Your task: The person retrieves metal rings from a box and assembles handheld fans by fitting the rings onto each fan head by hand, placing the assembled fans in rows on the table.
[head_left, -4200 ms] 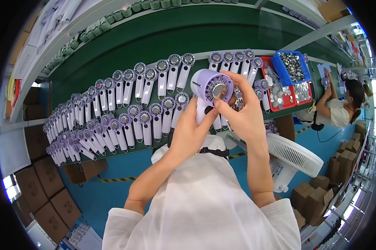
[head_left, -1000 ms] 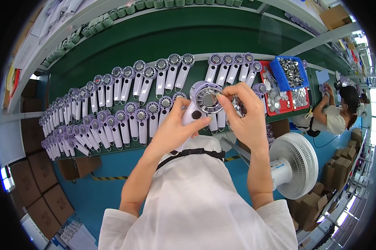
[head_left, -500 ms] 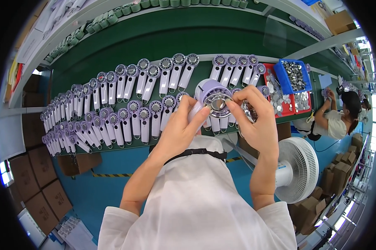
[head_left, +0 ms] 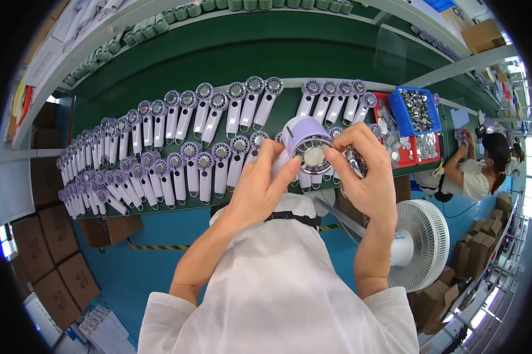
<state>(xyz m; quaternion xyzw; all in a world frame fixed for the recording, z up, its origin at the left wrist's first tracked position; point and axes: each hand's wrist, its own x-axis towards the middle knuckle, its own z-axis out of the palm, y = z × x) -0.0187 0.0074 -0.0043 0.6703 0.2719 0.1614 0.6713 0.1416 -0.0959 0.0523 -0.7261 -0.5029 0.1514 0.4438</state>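
A light purple handheld fan (head_left: 303,130) is tilted in front of me, its round grille side facing me. My left hand (head_left: 254,192) is closed around its handle and lower head, thumb at the rim. In the middle of the grille sits a shiny silver disc (head_left: 314,156). My right hand (head_left: 372,177) curls at the fan's right side, thumb and fingers at the rim. Several shiny silver pieces (head_left: 355,160) are gathered in its palm. Rows of similar purple fans (head_left: 204,171) lie on the green bench behind my hands.
A blue bin (head_left: 399,112) of silver parts stands at the right, beside red trays (head_left: 405,157) with silver pieces. A white electric fan (head_left: 422,242) is right of my arm. Farther right a co-worker (head_left: 478,168) sits. Green parts (head_left: 235,5) line the upper shelf.
The handheld fan has shifted slightly right and down in my hands. My right thumb has moved from the grille's middle toward its rim, and the silver disc shows more fully.
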